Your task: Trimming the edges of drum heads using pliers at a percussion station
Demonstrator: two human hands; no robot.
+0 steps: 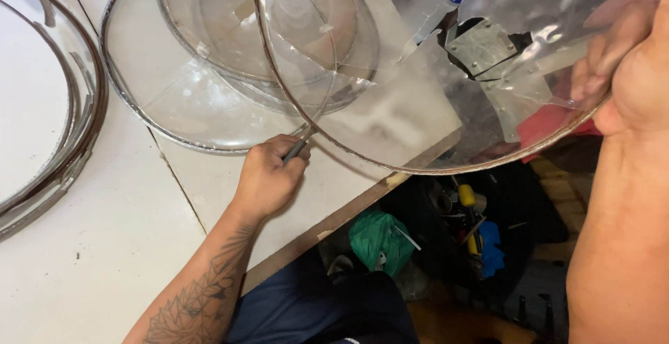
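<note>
White desk (104, 246) carries stacked clear discs (209, 72) while the right hand (627, 58), grip clamped, tilts a rimmed clear disc (390, 51) so the left hand (268, 177), grip closed on a thin tool (296, 150), reaches its edge.

White tabletop (104, 246); clear round hooped drumheads (174, 93) stacked flat on it; bare metal hoops (70, 142) at left

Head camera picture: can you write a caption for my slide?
Left hand grips a thin tool against a clear round drum skin held up by the right hand.
</note>
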